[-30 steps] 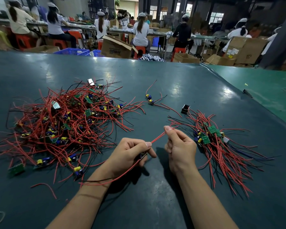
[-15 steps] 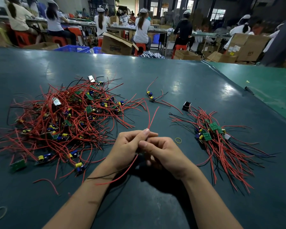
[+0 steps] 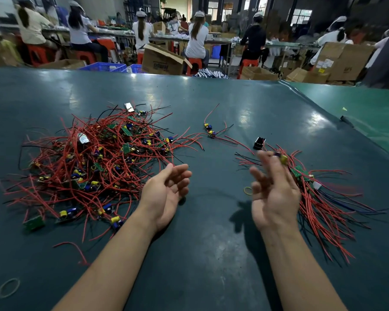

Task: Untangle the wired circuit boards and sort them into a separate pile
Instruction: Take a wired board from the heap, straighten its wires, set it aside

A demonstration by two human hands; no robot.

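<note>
A large tangled heap of red-wired circuit boards (image 3: 94, 164) lies on the left of the dark green table (image 3: 211, 254). A smaller, combed-out pile of wired boards (image 3: 319, 198) lies on the right. My left hand (image 3: 166, 194) hovers palm up with relaxed fingers at the heap's right edge and holds nothing. My right hand (image 3: 274, 198) is motion-blurred, palm up with fingers spread, just left of the small pile. A blurred board with a yellow part (image 3: 281, 157) sits at its fingertips, over the pile's near end.
Two loose wired boards (image 3: 209, 130) and a black component (image 3: 259, 142) lie between the piles. A yellow rubber band (image 3: 247, 190) lies by my right hand, another band (image 3: 8, 287) at bottom left. A stray red wire (image 3: 74, 248) lies nearby. Workers and cardboard boxes (image 3: 164, 60) stand beyond the far edge.
My hands were together gripping one red wire; they have now come apart and opened. The right hand swung right toward the small pile, with a board at its fingertips.
</note>
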